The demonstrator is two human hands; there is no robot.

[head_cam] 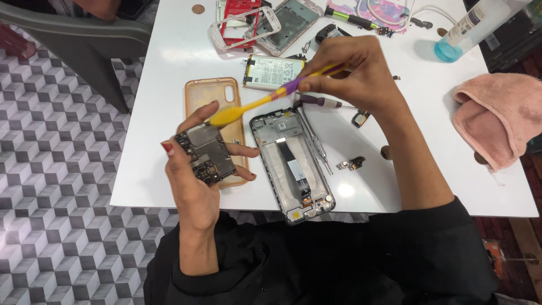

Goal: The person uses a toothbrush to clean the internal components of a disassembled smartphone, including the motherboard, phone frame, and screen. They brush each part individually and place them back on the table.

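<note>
My left hand [189, 169] holds a dark phone circuit board [206, 153] up above the table's front left part. My right hand [353, 70] grips a yellow and purple toothbrush [265, 100], whose yellow head rests against the top edge of the board. Below the hands an opened phone frame [293, 164] lies on the white table [158, 186], with a ribbon cable down its middle. A clear orange phone case [210, 93] lies partly under my left hand.
A phone battery [274, 70], two screwdrivers [316, 135], small loose parts [351, 164], red and white phone frames [243, 22], a clear bottle with blue liquid [468, 25] and a pink cloth [497, 116] lie on the table. A grey chair [79, 39] stands at the left on tiled floor.
</note>
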